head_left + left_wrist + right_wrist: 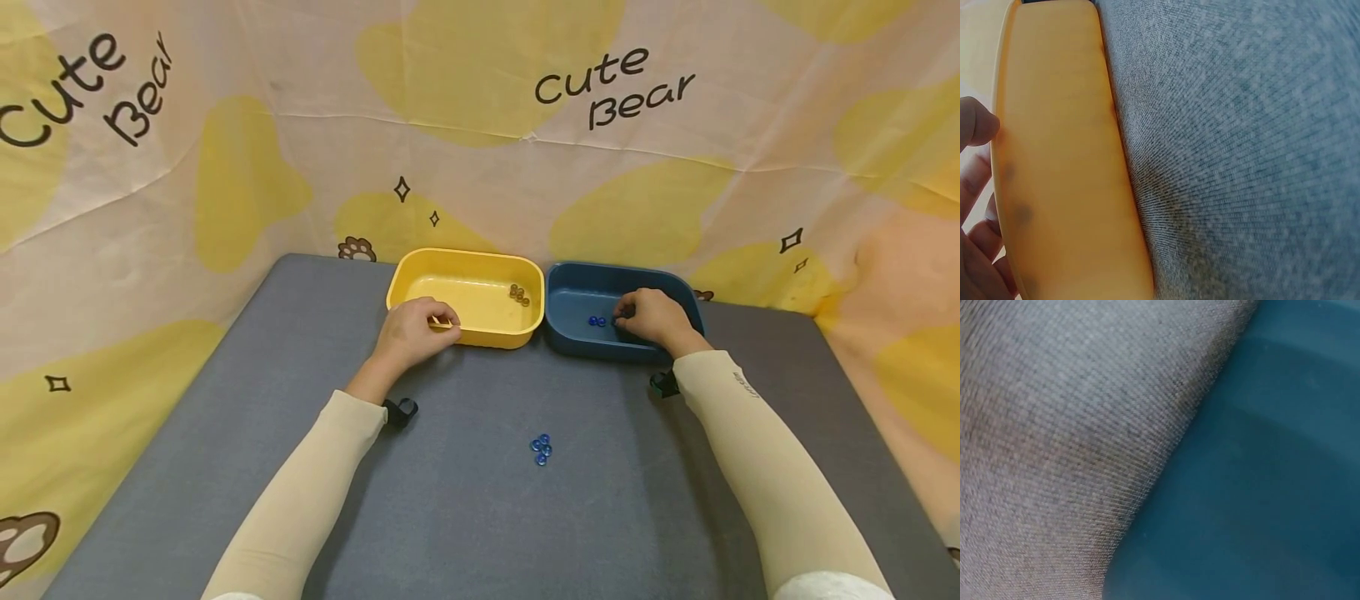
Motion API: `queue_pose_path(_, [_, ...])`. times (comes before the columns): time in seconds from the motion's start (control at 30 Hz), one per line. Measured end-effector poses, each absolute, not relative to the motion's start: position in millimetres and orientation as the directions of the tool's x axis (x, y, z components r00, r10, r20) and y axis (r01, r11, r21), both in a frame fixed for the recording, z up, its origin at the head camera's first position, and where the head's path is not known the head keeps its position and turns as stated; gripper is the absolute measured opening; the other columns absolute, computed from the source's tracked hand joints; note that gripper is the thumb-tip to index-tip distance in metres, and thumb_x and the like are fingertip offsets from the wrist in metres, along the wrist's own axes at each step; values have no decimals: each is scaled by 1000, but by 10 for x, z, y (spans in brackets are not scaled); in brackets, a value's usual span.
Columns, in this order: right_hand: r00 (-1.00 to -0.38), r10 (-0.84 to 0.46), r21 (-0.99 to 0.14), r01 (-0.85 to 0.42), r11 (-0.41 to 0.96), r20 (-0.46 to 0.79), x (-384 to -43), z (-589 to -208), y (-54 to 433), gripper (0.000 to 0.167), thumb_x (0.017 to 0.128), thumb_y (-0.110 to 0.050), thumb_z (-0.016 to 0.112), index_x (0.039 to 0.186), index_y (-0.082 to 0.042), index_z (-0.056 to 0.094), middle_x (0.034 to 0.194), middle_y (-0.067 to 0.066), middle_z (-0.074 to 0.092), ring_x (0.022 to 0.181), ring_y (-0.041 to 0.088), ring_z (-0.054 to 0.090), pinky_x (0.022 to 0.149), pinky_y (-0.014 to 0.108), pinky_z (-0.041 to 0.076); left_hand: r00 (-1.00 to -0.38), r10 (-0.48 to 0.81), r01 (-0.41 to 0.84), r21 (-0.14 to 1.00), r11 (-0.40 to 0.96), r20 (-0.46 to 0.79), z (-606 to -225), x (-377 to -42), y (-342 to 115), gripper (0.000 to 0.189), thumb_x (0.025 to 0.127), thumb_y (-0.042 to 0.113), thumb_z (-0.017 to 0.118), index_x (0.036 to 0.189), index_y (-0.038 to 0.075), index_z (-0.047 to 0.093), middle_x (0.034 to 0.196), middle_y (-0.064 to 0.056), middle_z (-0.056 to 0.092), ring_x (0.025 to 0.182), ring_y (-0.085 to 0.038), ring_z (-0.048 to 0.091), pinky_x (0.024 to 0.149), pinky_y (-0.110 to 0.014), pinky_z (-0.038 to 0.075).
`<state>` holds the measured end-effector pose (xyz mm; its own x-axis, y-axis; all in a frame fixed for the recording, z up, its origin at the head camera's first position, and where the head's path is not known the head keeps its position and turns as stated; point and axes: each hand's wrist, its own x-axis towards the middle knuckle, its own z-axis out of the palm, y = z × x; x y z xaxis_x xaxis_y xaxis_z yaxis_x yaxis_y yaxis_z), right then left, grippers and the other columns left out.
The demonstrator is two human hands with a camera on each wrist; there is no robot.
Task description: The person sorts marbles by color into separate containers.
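Note:
At the near rim of the yellow bin (420, 260) is my left hand (416, 332), thumb and fingers curled about the edge. The left wrist view shows the thumb (982, 123) at that rim, with the fingers behind the bin's wall (1066, 150). My right hand (654, 318) reaches into the blue bin (577, 275), where its fingertips pinch what looks like a small blue glass bead. Two blue glass beads (597, 322) lie beside those fingertips. From the right wrist, only the blue bin's outer wall (1254, 487) and tabletop show; the hand is out of that view.
Several amber glass beads (519, 294) sit at the right end inside the yellow bin. Several more blue glass beads (542, 450) are clustered on the grey tabletop (465, 517), in front of the bins. A patterned cloth (480, 150) hangs behind the table.

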<state>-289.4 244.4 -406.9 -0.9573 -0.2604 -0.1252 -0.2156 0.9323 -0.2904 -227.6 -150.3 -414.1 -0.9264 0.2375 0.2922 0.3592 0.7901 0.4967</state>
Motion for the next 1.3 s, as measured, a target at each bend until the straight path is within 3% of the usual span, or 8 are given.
queue_pose_path(0.4, [-955,-267,-295,-220,930,-127,-2889,-4078,2451,23,88,-19,65,107,-8,70,113,18,67,104,34,61,89,55,47,-928,235,355,499,791,289,-4125,-2254,-1495,7,77,31,68,79,25,71,82,5,65,78,-11,59,72,-30,46])
queue_pose_path(0.6, [-959,-255,-320,-206,925,-120,-2879,-4032,2453,33,89,-25,63,119,-10,64,114,19,63,102,35,60,83,55,48,-928,236,356,500,789,288,-4125,-2255,-1493,8,78,32,68,80,24,71,83,5,65,79,-12,59,73,-31,47])
queue_pose_path(0.77, [-963,-245,-350,-194,916,-108,-2849,-3958,2454,42,90,-31,60,128,-12,59,124,21,57,110,38,55,87,59,45,-930,232,351,501,791,284,-4123,-2259,-1498,8,78,32,68,79,25,71,84,5,65,79,-12,60,73,-31,47])
queue_pose_path(1.0, [-960,-277,-372,-239,897,-50,-2711,-3841,2453,49,93,-39,57,132,-11,55,133,21,51,121,39,49,96,61,40,-932,230,346,502,793,280,-4121,-2249,-1497,7,78,32,67,79,25,71,84,5,65,79,-12,59,73,-31,47])
queue_pose_path(1.3, [-944,-325,-379,-323,867,60,-2434,-3719,2352,51,89,-47,60,130,-17,57,137,15,50,120,36,51,93,59,42,-936,230,338,498,798,267,-4127,-2267,-1502,8,78,33,67,79,25,71,84,6,66,80,-12,60,74,-31,47])
